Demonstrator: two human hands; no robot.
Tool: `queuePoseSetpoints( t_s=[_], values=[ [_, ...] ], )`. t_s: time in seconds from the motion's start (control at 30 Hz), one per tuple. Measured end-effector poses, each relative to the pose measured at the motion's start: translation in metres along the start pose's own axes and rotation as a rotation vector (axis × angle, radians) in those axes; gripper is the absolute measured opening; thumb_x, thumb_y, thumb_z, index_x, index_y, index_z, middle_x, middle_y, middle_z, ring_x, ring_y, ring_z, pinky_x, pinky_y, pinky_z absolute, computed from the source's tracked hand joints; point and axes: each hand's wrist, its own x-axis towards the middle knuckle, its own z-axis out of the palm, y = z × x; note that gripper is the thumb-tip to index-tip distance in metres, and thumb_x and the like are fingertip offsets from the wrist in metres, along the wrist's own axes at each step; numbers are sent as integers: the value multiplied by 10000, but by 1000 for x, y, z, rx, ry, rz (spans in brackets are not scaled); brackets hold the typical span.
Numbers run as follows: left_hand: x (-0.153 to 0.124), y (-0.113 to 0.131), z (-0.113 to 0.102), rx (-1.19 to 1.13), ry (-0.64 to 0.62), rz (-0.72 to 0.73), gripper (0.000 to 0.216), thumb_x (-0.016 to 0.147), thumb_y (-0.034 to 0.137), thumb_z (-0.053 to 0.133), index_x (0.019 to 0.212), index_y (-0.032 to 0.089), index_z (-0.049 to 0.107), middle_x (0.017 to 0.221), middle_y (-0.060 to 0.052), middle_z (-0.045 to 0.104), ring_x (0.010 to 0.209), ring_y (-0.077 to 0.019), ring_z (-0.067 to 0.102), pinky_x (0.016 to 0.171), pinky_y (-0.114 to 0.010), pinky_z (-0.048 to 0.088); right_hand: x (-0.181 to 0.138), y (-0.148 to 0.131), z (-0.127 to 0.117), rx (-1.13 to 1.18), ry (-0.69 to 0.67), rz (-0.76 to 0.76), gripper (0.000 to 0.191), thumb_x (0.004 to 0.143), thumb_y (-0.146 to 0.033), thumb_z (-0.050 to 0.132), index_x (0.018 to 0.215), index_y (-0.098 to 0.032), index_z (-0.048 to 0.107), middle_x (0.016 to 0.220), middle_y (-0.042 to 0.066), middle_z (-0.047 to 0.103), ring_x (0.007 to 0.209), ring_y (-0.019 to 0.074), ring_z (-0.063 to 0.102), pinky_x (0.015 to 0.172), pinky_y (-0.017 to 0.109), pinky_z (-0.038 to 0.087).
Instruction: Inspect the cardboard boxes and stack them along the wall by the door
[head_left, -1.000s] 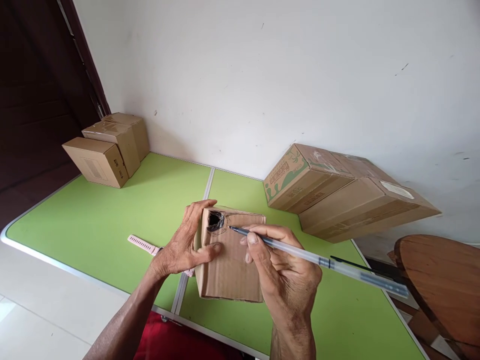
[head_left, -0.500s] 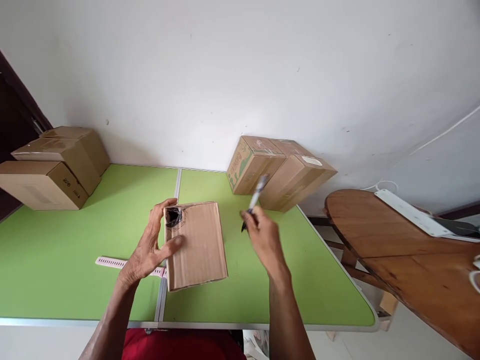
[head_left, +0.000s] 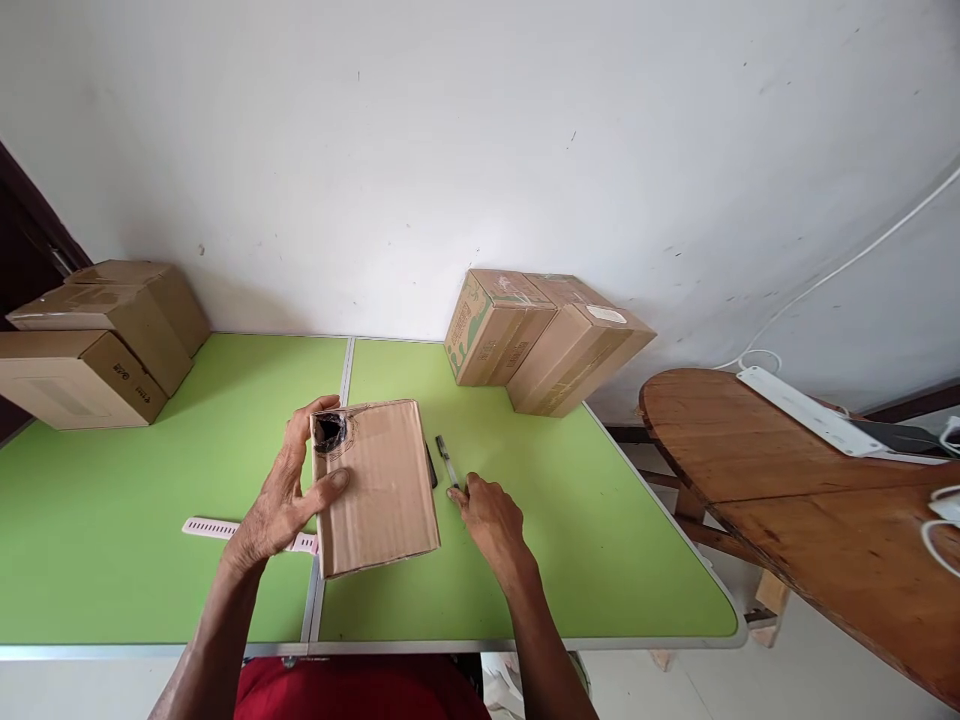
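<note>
My left hand grips the left side of a small cardboard box, thumb on its front face and fingers behind the edge. A ragged hole with black scribbled marks is in the box's upper left corner. To the right of the box, my right hand is closed on the lower end of a slim pen, low over the table. Partly hidden behind the box's right edge is a dark object. A pink watch strap lies under my left wrist.
The green folding table has a metal rim and a centre seam. Cardboard boxes stand at the back left, and more boxes stand against the wall at the back right. A wooden table with a white panel is at the right.
My right hand has come down and left with the pen, from raised beside the box to low over the table. The dark object now shows past the box's edge. My left hand keeps its hold.
</note>
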Motion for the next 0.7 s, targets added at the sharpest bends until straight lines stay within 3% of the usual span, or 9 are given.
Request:
queuePoseSetpoints(
  t_s=[0.17, 0.27, 0.4, 0.57, 0.7],
  values=[
    [-1, 1, 0, -2, 3, 21, 794, 955, 647, 643, 1599, 277, 365, 1667, -167, 440, 1489, -477, 455, 1210, -705, 374, 0, -37, -6, 43, 90, -57, 323, 1142, -321, 455, 1280, -143, 687, 1254, 178, 740, 1117, 275, 735, 816, 329, 521],
    [-1, 0, 0, -9, 4, 20, 788, 956, 646, 641, 1598, 281, 364, 1671, -164, 437, 1511, -475, 437, 1220, -694, 367, 6, -65, 0, 68, 68, -77, 272, 1093, -317, 608, 1284, -146, 700, 1343, 168, 718, 1242, 283, 691, 931, 358, 577],
    [0, 0, 1, -9, -1, 25, 789, 950, 630, 649, 1596, 274, 368, 1677, -166, 425, 1518, -474, 428, 1236, -689, 348, 18, -81, 8, 98, 53, -10, 310, 1048, -338, 719, 1318, -188, 695, 1414, 113, 685, 1262, 286, 683, 1039, 507, 604],
    [0, -2, 1, -13, 1, 46, 770, 968, 616, 636, 1600, 268, 367, 1676, -171, 417, 1537, -468, 403, 1255, -692, 318, 29, -73, 8, 271, 21, 24, 378, 1037, -371, 735, 1360, -184, 671, 1404, 116, 682, 1225, 288, 698, 1025, 521, 612],
    [-1, -3, 1, -9, -10, 39, 789, 974, 608, 636, 1624, 267, 346, 1700, -176, 386, 1527, -480, 404, 1236, -698, 341, 28, -66, 11, 560, -47, -49, 287, 1042, -419, 723, 1195, -175, 722, 1175, 64, 751, 987, 216, 740, 874, 407, 642]
  ],
)
